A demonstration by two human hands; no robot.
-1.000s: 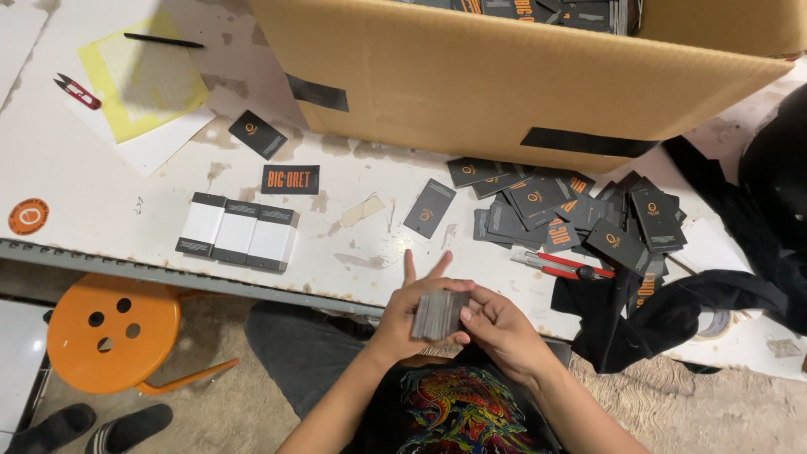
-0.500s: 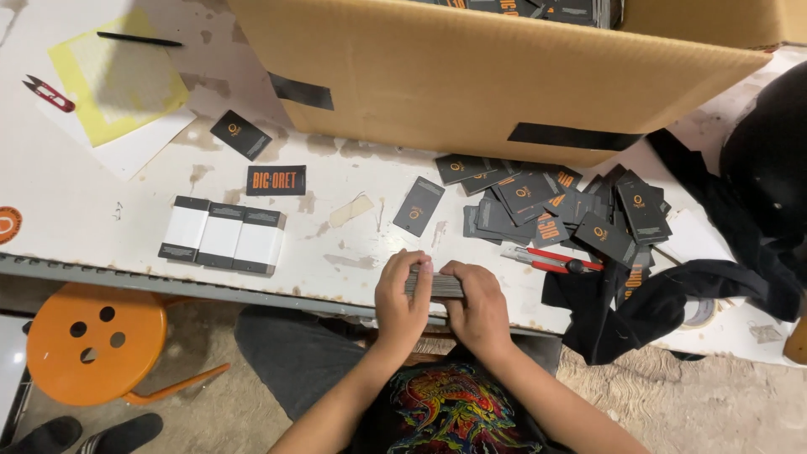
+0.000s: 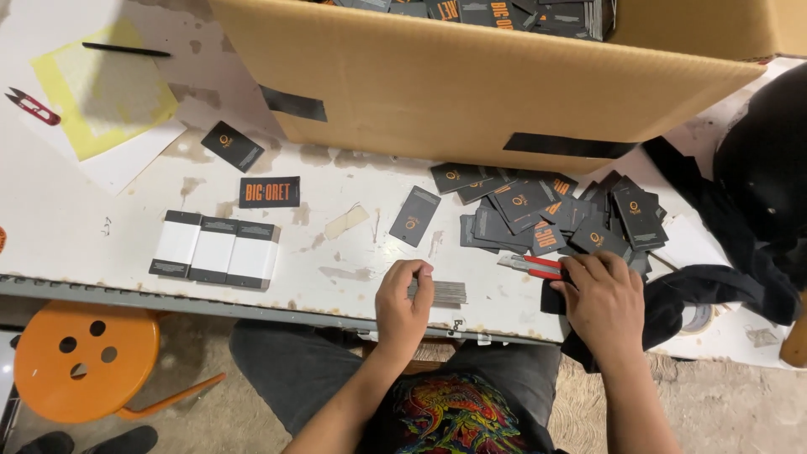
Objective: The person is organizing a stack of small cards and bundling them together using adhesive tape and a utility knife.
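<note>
Tag stack [image 3: 439,292] now on table; right hand [image 3: 603,304] moved to pile [image 3: 551,210]

Surface: white worktable [image 3: 76,231], paint worn and stained, metal front edge.
Rear: large cardboard box [image 3: 471,84] with black tape strips.
Left rear: yellow sheet [image 3: 101,92] on white paper, black pen [image 3: 126,50], red thread snips [image 3: 32,106].
Centre: three white-banded tag bundles [image 3: 214,250] side by side; single black hang tags [image 3: 232,145].
Right: loose heap of black tags [image 3: 555,210], red utility knife [image 3: 531,265], black cloth [image 3: 723,286].
Front edge: squared tag stack [image 3: 445,292].
</note>
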